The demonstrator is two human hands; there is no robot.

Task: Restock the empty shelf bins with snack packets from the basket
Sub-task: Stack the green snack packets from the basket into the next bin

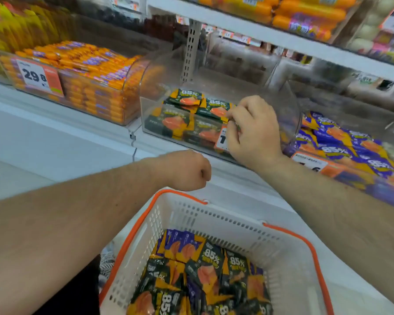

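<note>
Fingers [233, 120] of the right hand [253, 133] curl together at the front of the clear bin [289, 103], apparently pinching a packet edge, though blur hides the grip. The green packets [187, 114] lie stacked inside that bin, behind its price tag [221, 139]. The left hand [189, 170] is a closed fist holding nothing, above the basket [289, 264], where more packets [203, 280] lie piled. Purple packets [341, 144] fill the bin to the right.

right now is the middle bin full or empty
Partly full: a few green packets cover the floor of the middle bin, clear space above.
</note>
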